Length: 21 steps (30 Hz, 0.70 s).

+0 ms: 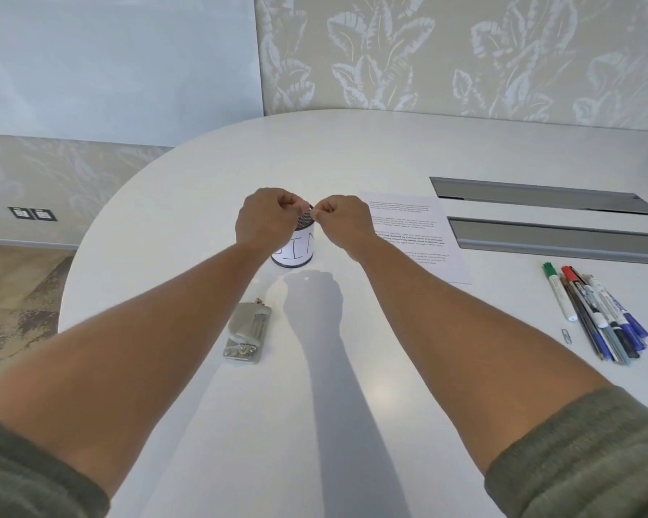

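Mesh bin (296,248), standing at the middle of the worktop (352,162): left hand (266,214) and right hand (343,218) are meeting above its rim, both pinching a tiny item too small to identify, apparently discarding it; next, letting go over the opening.

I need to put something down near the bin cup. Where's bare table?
Bare: the table beyond the cup to its far edge, left of the grey metal tool, and between that tool and the markers. Crowded: right of the cup, with the printed sheet, cable slots, markers and paper clip.
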Available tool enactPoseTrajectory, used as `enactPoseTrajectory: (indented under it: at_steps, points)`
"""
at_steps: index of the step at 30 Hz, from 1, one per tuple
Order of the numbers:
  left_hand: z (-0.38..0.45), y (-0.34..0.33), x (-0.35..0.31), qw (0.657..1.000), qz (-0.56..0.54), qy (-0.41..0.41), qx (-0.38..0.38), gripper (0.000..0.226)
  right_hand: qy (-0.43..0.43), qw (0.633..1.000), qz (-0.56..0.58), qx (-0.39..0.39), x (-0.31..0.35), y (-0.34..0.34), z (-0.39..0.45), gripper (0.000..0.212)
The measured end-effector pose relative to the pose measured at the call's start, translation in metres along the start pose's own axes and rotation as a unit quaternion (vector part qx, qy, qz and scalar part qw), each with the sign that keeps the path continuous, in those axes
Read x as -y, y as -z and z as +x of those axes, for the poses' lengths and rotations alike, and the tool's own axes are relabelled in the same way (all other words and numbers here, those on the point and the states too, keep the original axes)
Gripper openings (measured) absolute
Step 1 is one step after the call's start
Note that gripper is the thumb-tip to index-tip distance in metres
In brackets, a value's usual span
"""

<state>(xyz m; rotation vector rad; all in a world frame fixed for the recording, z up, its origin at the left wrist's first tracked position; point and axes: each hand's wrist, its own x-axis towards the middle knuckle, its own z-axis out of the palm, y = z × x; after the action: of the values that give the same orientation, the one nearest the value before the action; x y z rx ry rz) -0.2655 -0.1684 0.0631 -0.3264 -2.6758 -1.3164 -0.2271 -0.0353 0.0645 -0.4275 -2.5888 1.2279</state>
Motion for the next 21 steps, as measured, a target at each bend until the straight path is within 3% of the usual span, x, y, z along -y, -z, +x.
enactPoseTrajectory:
  at_steps: [3,12,16,21]
  points:
    - [0.019,0.012,0.005,1.0,0.003,0.021,-0.004,0.007,0.013,1.0,-0.015,0.009,0.007,-0.003,0.014,0.016]
    - [0.041,0.017,0.017,0.992,0.077,0.063,0.082,0.013,0.0,0.997,-0.065,0.028,0.009,-0.018,0.033,0.02]
    - [0.043,0.014,0.019,0.992,0.09,0.052,0.07,0.013,-0.009,0.998,-0.059,0.016,0.008,-0.017,0.034,0.013]
    - [0.037,0.012,0.016,0.993,0.093,0.053,0.055,0.01,0.001,0.999,-0.051,0.019,0.011,-0.016,0.031,0.022]
